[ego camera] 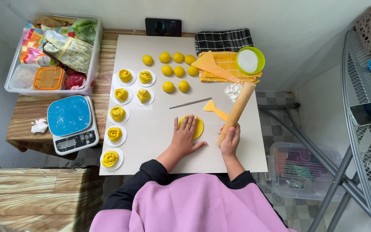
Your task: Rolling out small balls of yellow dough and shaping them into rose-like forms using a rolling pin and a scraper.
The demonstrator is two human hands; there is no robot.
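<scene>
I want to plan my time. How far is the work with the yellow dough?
Done: seven dough roses sit on white discs. In hand: the left hand presses a flat dough disc; the right hand grips a rolling pin. Left: nine dough balls are unshaped.

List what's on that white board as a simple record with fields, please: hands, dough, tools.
left hand: pressed flat on a yellow dough disc
right hand: grips a wooden rolling pin, tilted up off the white board
dough balls: nine, yellow, near the far edge
rose-shaped pieces: seven, each on a white round
other tools: metal rod, yellow scraper
beside the board: blue-topped kitchen scale
</scene>
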